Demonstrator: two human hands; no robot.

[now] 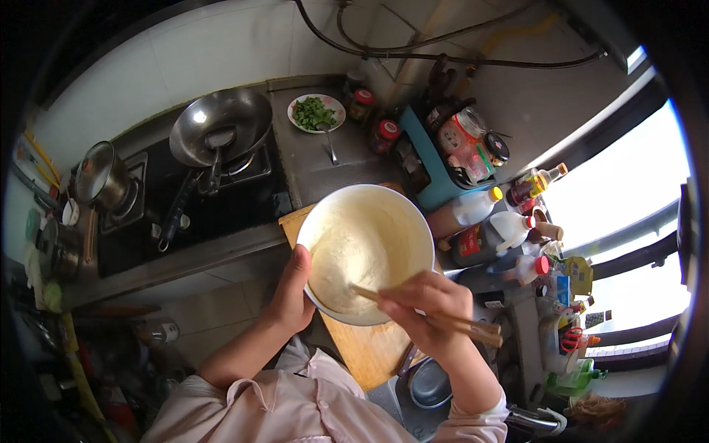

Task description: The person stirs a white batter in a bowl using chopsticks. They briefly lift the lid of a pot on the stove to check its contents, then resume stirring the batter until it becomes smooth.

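A white bowl [430, 244] with pale, creamy batter [347, 255] inside is tilted toward me above a wooden cutting board [362, 354]. My left hand [294, 292] grips the bowl's left side, thumb near the rim and the other fingers hidden behind the wall. Wooden chopsticks [465, 327] are pinched in my right hand [428, 310], which is over the bowl's lower right rim. Their tips dip into the batter, where the surface looks swirled and slightly blurred.
A wok [221, 125] with a ladle [217, 159] sits on the black gas stove [148, 221], beside a lidded pot [103, 177]. Chopped greens fill a plate [341, 111] at the back. Sauce bottles [465, 210] and a blue rack [428, 166] crowd the right; a knife [408, 359] lies by the board.
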